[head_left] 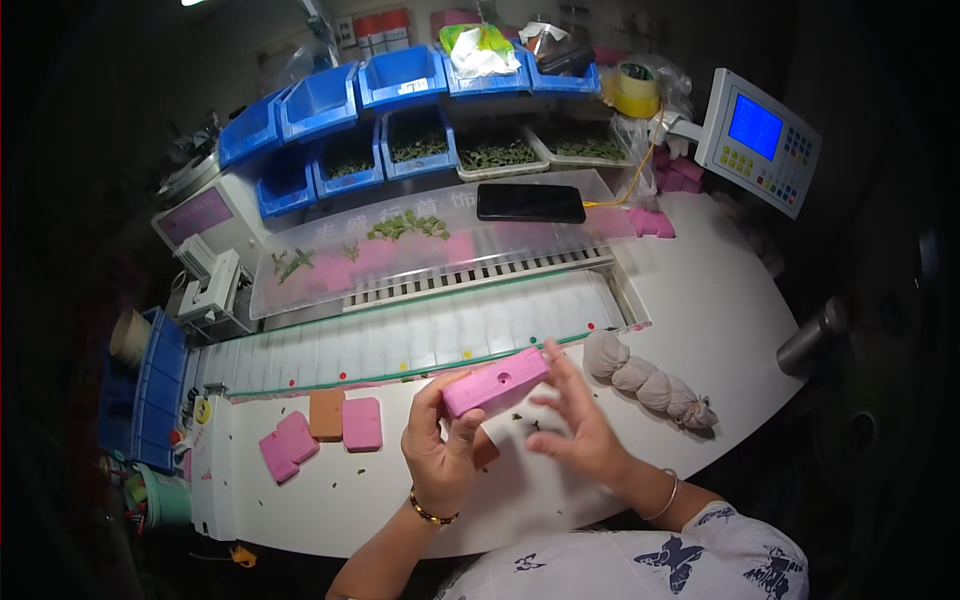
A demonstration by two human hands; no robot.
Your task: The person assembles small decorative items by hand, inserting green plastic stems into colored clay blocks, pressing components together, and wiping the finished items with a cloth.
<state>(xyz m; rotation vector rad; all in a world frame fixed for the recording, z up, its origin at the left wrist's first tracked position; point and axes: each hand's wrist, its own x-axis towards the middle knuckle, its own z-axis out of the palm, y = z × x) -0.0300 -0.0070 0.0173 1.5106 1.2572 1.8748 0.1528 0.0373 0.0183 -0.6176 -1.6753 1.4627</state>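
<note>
My left hand (445,440) is closed round one end of a pink rubber mould (497,383), a thick block with a small round hole in its long side. The mould is held tilted above the white worktop. My right hand (582,425) is open beside the mould's right end, fingers spread and slightly blurred. Under the hands, a brown block (486,451) shows only in part. To the left lie more pink moulds (362,425) and a brown mould (326,415). Small dark green bits are scattered on the worktop.
Behind the hands runs a long white strip (440,335) with a green edge. A clear sheet beyond it carries green pieces (408,226) and a black phone (530,203). Blue bins (402,78) stand at the back. A knotted cloth (645,382) and a control panel (758,140) are on the right.
</note>
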